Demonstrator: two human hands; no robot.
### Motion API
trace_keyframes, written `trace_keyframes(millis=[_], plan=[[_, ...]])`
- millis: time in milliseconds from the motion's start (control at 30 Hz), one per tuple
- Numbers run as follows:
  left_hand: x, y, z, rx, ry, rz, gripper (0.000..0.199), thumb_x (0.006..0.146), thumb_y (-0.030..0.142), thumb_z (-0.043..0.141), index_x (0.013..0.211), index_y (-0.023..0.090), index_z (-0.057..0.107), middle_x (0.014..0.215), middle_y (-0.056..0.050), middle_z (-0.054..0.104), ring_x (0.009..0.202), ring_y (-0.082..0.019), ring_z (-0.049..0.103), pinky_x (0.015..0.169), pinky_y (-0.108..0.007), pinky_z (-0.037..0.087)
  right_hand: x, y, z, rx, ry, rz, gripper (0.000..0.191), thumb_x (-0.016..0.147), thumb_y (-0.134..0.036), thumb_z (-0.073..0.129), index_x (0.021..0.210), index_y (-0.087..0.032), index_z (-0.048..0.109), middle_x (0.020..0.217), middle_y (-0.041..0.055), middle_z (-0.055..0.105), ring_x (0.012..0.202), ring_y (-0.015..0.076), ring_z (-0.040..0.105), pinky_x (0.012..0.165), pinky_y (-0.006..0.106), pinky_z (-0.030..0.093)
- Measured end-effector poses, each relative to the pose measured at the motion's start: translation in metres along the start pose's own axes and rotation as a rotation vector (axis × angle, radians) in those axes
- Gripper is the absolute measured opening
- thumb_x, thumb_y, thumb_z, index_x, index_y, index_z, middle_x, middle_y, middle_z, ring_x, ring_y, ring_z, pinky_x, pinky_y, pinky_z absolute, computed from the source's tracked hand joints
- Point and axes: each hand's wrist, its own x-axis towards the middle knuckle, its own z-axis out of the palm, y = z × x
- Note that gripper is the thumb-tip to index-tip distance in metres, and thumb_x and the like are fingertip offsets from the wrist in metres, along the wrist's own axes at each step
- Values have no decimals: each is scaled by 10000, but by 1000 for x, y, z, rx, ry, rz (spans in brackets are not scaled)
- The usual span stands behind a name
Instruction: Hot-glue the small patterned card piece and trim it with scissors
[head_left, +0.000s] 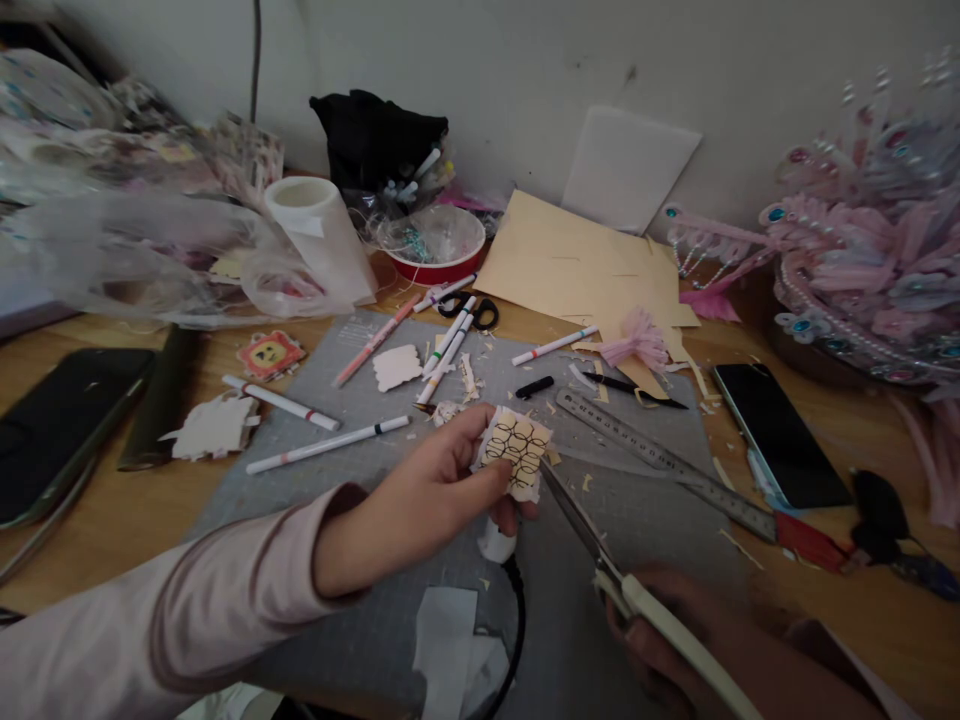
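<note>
A small scallop-edged card (517, 450) with black looping lines on a cream face is pinched in my left hand (427, 500), thumb on top. My right hand (675, 625), dim at the lower right, is wrapped round the white handles of a pair of scissors (637, 600). The blades point up and left, their tips at the card's right edge. Below my left hand is a white object (496, 542) with a black cable. All this is over a grey cutting mat (360, 590) strewn with small paper scraps.
Markers (330, 445), black-handled scissors (486, 314) and a steel ruler (637, 445) lie about the mat. Phones (780, 435) flank it. Behind stand a white roll (322, 240), a red-rimmed bowl (435, 270) and cream card sheets (570, 265). Pink beaded ornaments (870, 260) fill the right.
</note>
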Motion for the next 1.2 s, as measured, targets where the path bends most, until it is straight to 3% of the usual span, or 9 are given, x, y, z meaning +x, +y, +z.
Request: trace_keyframes(millis=[267, 633, 767, 1000, 1200], plan=[[-2, 3, 1, -5, -3, -8, 118, 799, 244, 504, 870, 163, 456, 677, 6, 599, 520, -93, 549, 519, -212, 437, 0, -8, 2, -92, 69, -16, 514, 714, -681, 476, 638, -174, 440, 546, -49, 381, 464, 57, 357, 401, 162, 327], [-3, 5, 1, -60, -7, -2, 133, 792, 237, 530, 883, 154, 481, 656, 12, 590, 508, -85, 542, 491, -193, 438, -5, 3, -3, -114, 79, -53, 488, 744, -672, 446, 795, -188, 434, 626, -36, 417, 490, 66, 369, 425, 175, 342], [-4, 3, -2, -110, -15, 1, 141, 782, 228, 543, 895, 152, 504, 641, 17, 576, 501, -85, 543, 456, -178, 426, -11, 1, -7, -196, 42, -91, 461, 786, -628, 428, 871, -176, 472, 717, 9, 458, 594, 95, 402, 510, 202, 380], [-2, -2, -13, -83, -35, -4, 261, 744, 223, 557, 997, 159, 577, 628, 10, 574, 443, -63, 498, 377, -139, 340, -7, 7, -11, -66, -26, -87, 419, 772, -588, 496, 855, -180, 449, 686, -22, 420, 516, 58, 357, 435, 162, 320], [-1, 4, -13, -4, -11, -5, 270, 715, 174, 547, 966, 145, 642, 620, 11, 548, 430, -38, 412, 374, -119, 344, -7, 0, -10, -61, -63, -60, 345, 775, -513, 544, 796, -186, 437, 636, -44, 410, 477, 46, 329, 400, 146, 281]])
